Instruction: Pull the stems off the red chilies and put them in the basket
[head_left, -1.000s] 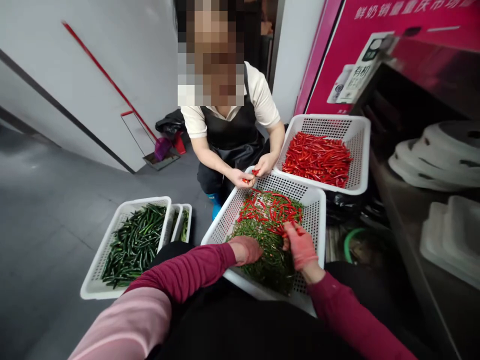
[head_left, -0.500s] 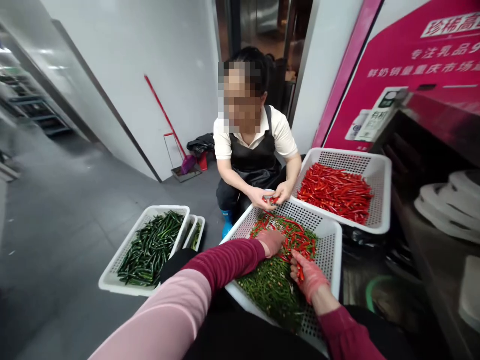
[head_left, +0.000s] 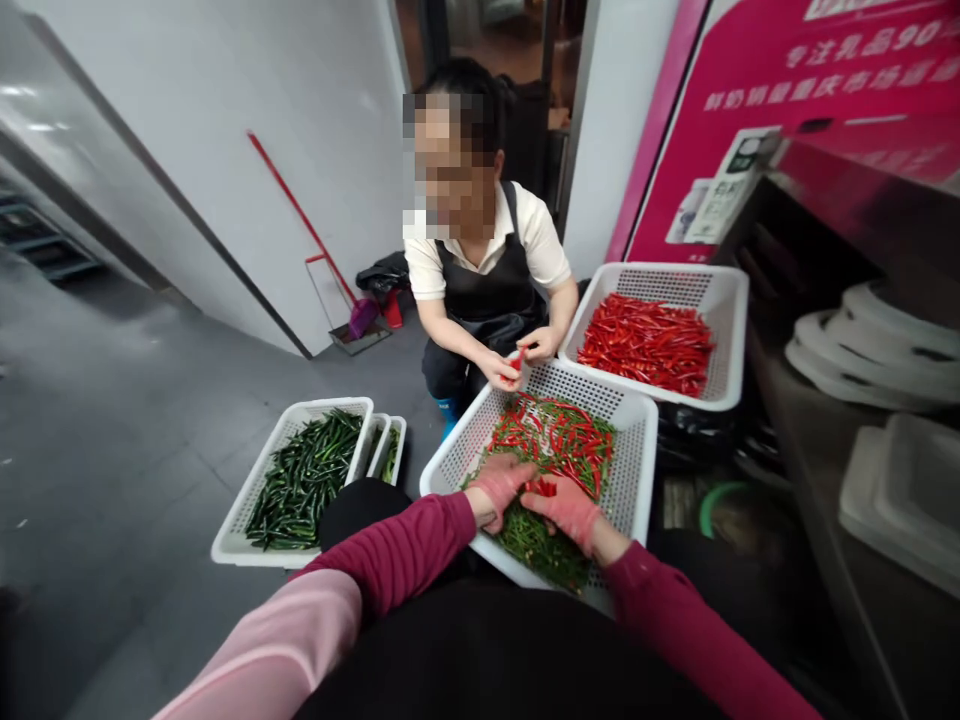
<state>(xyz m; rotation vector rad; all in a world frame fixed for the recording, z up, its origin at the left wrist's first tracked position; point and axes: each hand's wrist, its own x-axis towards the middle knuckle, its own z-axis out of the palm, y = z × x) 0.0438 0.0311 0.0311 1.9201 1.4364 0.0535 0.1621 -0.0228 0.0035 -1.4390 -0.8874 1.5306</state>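
Observation:
Both my hands wear pinkish gloves and are close together over a white perforated basket (head_left: 639, 510). My left hand (head_left: 501, 487) has its fingers bent near the other hand; whether it grips anything is hidden. In my right hand (head_left: 568, 508), closed, are some red chillies (head_left: 543, 487). Below the hands lies a heap of green stems (head_left: 541, 550). Loose red chillies (head_left: 589, 450) are mixed with green stems in the basket's far half.
A person (head_left: 487, 270) crouches across the basket, holding red chilli over its far edge. A second basket (head_left: 731, 340) with red chillies stands behind right, a basket of green chillies (head_left: 304, 480) at left. Lids (head_left: 862, 345) lie on the right shelf.
My left hand has drawn back from the chillies, and my right hand has moved in beside it. The person's hands have parted slightly and shifted. The whole view has shifted a little.

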